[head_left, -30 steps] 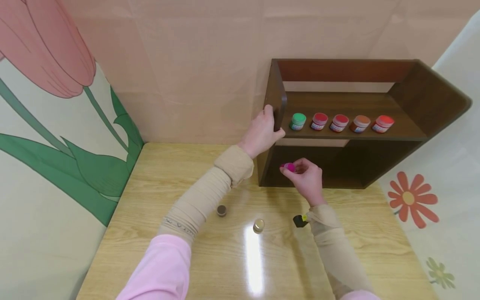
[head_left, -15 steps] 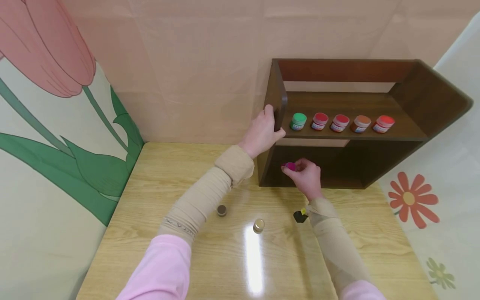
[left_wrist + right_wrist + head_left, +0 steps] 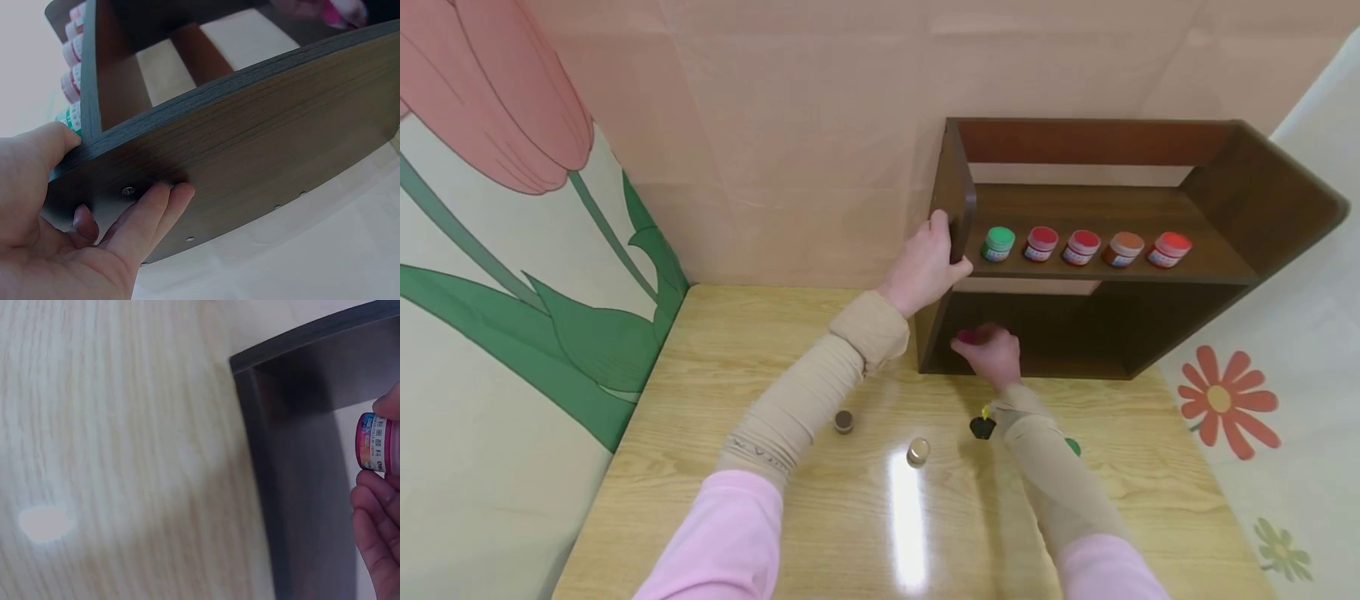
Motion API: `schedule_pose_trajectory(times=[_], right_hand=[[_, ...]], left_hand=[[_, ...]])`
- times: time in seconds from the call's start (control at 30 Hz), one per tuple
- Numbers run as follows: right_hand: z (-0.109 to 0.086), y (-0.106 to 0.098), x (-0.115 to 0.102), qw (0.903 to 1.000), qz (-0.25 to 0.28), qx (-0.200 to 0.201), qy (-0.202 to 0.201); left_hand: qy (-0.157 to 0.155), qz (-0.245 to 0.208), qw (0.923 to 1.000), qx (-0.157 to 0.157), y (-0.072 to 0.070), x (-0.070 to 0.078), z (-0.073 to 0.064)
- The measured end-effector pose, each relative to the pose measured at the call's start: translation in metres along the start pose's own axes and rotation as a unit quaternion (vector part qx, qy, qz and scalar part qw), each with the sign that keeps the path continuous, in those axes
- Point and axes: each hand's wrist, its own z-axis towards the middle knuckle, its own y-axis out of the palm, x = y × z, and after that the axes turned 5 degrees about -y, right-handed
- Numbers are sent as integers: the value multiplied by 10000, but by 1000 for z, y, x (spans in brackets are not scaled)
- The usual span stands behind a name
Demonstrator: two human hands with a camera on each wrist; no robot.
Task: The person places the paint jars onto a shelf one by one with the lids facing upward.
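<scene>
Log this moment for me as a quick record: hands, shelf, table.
Left hand: holds the left panel of the shelf
Right hand: holds a pink jar at the lower compartment, toward its left side
Upper board: five jars in a row, green one leftmost
Table: brown jar, gold jar, black thing, green thing partly behind the right sleeve
Unclear: whether the pink jar is set down

Table (image 3: pixel 737 333) and shelf (image 3: pixel 1075 208)
Five jars (image 3: pixel 1081 247) stand on the shelf; the table holds it, a brown pot (image 3: pixel 844 422), gold pot (image 3: pixel 918 452), black thing (image 3: pixel 982 427) and green thing (image 3: pixel 1073 447).
</scene>
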Motion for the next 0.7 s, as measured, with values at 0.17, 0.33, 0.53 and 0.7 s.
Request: schedule_pose_trajectory(times=[0.17,0.33,0.53,0.7], right_hand=[[0,12,1,9991,-80,-305,301],[-1,22,8,9983,-150,-411,379],[-1,31,15,9978,-310,-433,403],[-2,31,11,9967,-372,-560,445]], left_hand=[[-41,-33,10000,-34,-1,1,0],[-15,-29,10000,-87,-1,2,0],[-42,-109,9999,-113,-1,1,0],[-76,-95,9998,-127,-1,1,0]])
